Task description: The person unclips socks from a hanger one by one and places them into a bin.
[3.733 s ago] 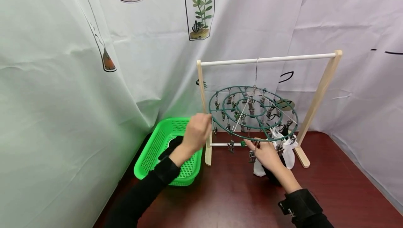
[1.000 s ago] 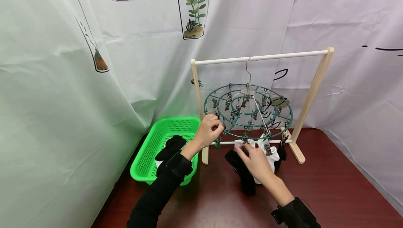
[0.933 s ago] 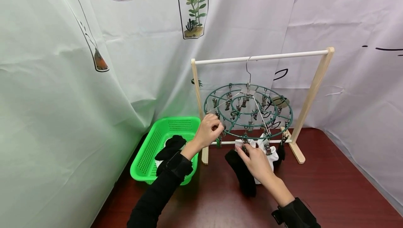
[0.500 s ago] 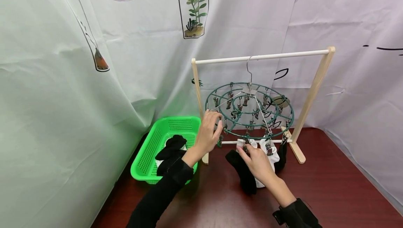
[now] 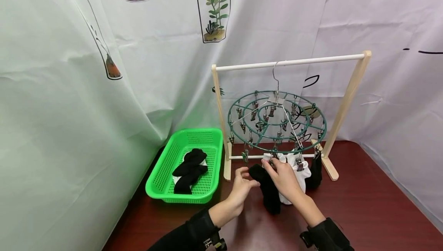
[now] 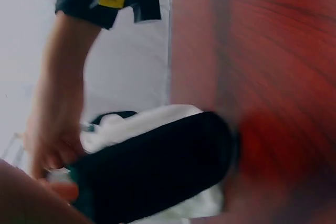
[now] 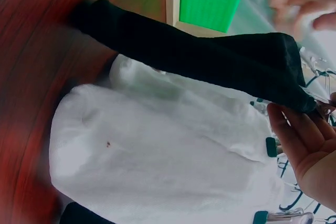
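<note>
A round green sock hanger (image 5: 257, 145) with several metal clips hangs from a white rail. At its front my right hand (image 5: 285, 178) pinches a clothes clip (image 5: 272, 161), where the top end of a black sock (image 5: 268, 191) is. In the right wrist view, my right fingers (image 7: 294, 135) lie against that black sock (image 7: 184, 56) end at the clip. White socks (image 7: 157, 129) hang beside it. My left hand (image 5: 238, 191) is just left of the black sock, thumb and fingers apart; whether it touches the fabric I cannot tell. Another black sock (image 5: 314, 172) hangs further right.
A green basket (image 5: 157, 174) with black-and-white socks (image 5: 188, 170) stands left on the dark red table (image 5: 373, 204). The stand's wooden posts (image 5: 351, 93) flank the hanger. A printed curtain (image 5: 166, 70) closes off the back and sides.
My left hand has come off the hanger's left edge and moved down beside the black sock. Over the earlier frames the ring has turned, bringing the black sock to the front. My right hand stays at the clip.
</note>
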### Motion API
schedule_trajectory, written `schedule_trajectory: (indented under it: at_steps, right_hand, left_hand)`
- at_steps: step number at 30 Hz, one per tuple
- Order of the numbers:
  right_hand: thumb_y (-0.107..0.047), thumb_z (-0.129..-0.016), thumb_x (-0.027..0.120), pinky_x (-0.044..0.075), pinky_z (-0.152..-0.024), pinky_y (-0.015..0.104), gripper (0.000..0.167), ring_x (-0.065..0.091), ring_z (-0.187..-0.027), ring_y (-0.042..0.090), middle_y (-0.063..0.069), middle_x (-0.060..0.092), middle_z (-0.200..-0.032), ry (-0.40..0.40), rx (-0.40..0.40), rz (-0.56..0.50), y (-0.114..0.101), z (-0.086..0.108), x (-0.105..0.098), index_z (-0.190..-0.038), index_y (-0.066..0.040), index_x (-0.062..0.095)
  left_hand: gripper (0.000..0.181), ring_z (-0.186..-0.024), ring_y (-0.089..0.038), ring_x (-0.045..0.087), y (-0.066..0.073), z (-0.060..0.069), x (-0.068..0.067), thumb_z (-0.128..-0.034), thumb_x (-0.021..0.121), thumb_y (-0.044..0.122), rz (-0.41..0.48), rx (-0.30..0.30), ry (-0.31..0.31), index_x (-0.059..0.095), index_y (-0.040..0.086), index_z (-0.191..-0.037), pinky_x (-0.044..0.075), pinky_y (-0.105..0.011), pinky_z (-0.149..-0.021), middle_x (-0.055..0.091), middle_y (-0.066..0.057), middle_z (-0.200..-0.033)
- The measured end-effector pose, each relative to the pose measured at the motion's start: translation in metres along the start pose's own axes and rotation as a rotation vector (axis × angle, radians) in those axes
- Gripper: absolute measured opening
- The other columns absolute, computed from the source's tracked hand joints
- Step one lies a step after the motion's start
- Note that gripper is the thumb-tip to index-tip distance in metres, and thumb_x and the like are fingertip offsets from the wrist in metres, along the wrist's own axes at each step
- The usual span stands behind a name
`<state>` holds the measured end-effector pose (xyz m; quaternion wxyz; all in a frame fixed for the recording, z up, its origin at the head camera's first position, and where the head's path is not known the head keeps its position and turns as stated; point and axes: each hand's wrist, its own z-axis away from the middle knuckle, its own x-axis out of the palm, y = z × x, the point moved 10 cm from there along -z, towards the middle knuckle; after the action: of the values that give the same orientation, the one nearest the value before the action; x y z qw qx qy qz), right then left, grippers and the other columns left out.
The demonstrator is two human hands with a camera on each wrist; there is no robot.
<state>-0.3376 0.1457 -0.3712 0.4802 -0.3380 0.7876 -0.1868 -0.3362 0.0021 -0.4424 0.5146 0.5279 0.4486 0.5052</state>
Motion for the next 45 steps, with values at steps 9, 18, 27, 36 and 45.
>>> schedule_trajectory:
  at_steps: [9,18,27,36,45]
  right_hand:
    - [-0.033,-0.103,0.051,0.036,-0.054,0.026,0.035,0.043,-0.056,0.011,0.0,0.05,-0.061,-0.02,0.046,-0.055,0.007,-0.001,0.002,-0.087,-0.004,0.063]
    - [-0.045,-0.103,0.044,0.035,-0.052,0.026,0.046,0.041,-0.052,0.013,0.002,0.051,-0.062,-0.031,0.082,-0.029,0.017,-0.001,-0.003,-0.085,-0.007,0.061]
    - [-0.047,-0.101,0.05,0.038,-0.054,0.028,0.048,0.048,-0.053,0.01,0.0,0.056,-0.058,0.016,0.067,0.056,0.019,0.002,-0.009,-0.081,-0.006,0.068]
    - [-0.04,-0.102,0.05,0.029,-0.05,0.024,0.048,0.033,-0.047,0.011,-0.005,0.033,-0.053,-0.008,0.056,-0.013,0.017,0.002,-0.002,-0.063,-0.013,0.045]
    - [-0.03,-0.099,0.058,0.03,-0.049,0.023,0.037,0.035,-0.048,0.007,-0.007,0.036,-0.053,0.035,-0.051,0.015,0.006,0.001,-0.007,-0.067,-0.012,0.055]
  left_hand:
    - [0.034,-0.093,-0.013,0.062,-0.035,-0.024,0.008,-0.0787,0.08,0.014,-0.078,-0.063,-0.175,0.071,0.008,-0.111,0.043,-0.033,-0.092,0.071,-0.006,-0.101]
    - [0.037,-0.096,-0.016,0.07,-0.028,-0.029,0.007,-0.0921,0.069,0.022,0.021,0.037,-0.251,0.064,0.004,-0.124,0.052,-0.03,-0.089,0.072,-0.017,-0.111]
    - [0.029,-0.092,-0.005,0.063,-0.011,-0.026,-0.005,-0.1035,0.05,0.024,-0.103,0.27,-0.118,0.059,0.003,-0.12,0.051,-0.022,-0.079,0.068,-0.015,-0.114]
    - [0.023,-0.092,-0.011,0.053,0.026,-0.001,-0.005,-0.1052,0.044,0.016,-0.313,0.352,-0.014,0.06,0.0,-0.11,0.043,-0.024,-0.082,0.064,-0.013,-0.103]
    - [0.023,-0.087,-0.01,0.051,0.029,0.003,-0.005,-0.1053,0.044,0.017,-0.325,0.353,-0.037,0.06,0.001,-0.107,0.042,-0.023,-0.078,0.063,-0.012,-0.099]
